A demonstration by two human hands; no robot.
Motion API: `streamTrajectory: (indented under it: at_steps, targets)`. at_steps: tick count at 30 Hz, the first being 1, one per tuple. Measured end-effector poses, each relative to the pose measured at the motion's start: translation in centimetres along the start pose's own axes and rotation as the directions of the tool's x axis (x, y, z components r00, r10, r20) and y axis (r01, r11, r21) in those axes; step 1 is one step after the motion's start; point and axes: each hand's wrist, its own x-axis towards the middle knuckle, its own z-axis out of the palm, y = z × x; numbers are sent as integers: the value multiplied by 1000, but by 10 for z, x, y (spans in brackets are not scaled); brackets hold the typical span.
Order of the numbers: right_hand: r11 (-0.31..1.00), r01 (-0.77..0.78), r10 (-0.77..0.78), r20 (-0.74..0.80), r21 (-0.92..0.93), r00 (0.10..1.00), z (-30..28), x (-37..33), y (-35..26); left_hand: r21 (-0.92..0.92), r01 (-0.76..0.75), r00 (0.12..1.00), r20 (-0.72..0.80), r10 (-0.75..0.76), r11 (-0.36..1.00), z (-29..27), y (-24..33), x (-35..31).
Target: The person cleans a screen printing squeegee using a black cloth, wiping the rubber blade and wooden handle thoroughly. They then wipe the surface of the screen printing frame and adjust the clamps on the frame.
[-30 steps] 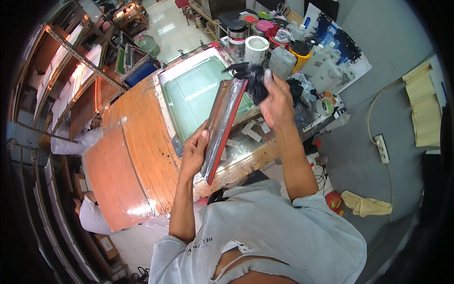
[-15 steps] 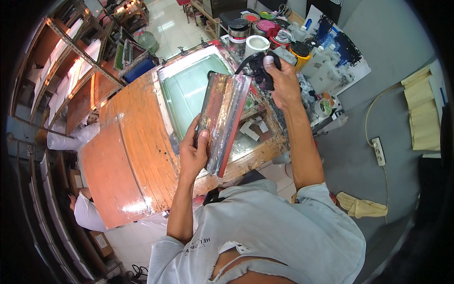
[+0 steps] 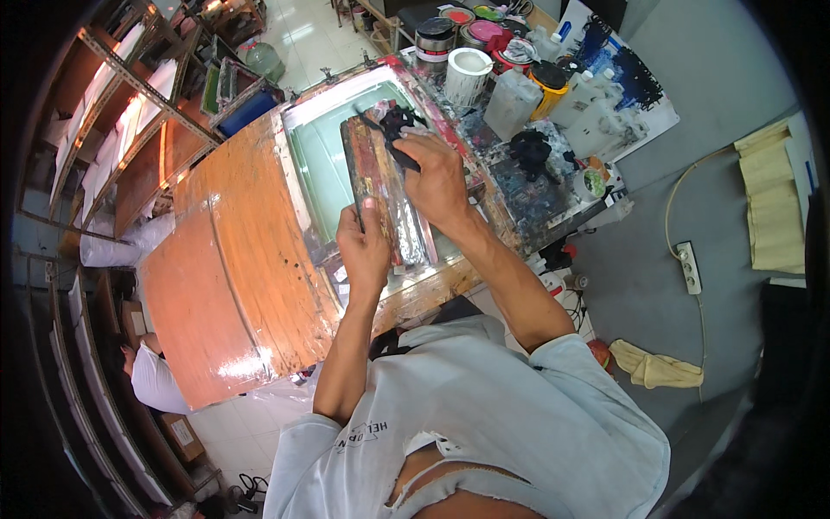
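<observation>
My left hand [image 3: 363, 246] grips a long screen-printing squeegee [image 3: 377, 177] by its edge, thumb on top. The squeegee has a worn, ink-stained wooden body and is held tilted above the printing screen. A crumpled black rag [image 3: 399, 124] is in my right hand [image 3: 435, 176], which presses it against the squeegee's far right side. Its fingers are bent, and partly hidden behind the rag. Beneath lies the screen [image 3: 318, 160], with pale green mesh, clamped on the wooden table [image 3: 251, 242].
Right of the screen stand a white tub [image 3: 468, 76], a yellow-and-black can [image 3: 548, 89], a translucent jug [image 3: 513, 105] and several ink cans. Another black rag [image 3: 530, 151] lies on the stained side table. Shelving [image 3: 130, 95] stands left. A person's white sleeve [image 3: 158, 383] shows lower left.
My right hand has come left with the black rag, from beyond the squeegee's end onto its side. The squeegee has shifted left and turned somewhat.
</observation>
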Motion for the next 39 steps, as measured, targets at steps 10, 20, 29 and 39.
streamTrajectory:
  at_steps: [10, 20, 29, 39]
  targets:
    - [993, 106, -97, 175, -45, 980, -23, -53, -53, -10, -185, 961, -213, 179, 983, -12, -26, 45]
    - [933, -323, 322, 32, 157, 946, -74, -61, -74, -495, -92, 966, -256, -44, 864, -16, 15, 67]
    - [821, -384, 370, 117, 422, 921, -38, -50, -70, -722, -83, 988, -150, -38, 686, 42, 11, 11]
    - [286, -546, 656, 255, 787, 711, -29, -42, -18, -810, -153, 974, -220, -52, 566, 28, 8, -6]
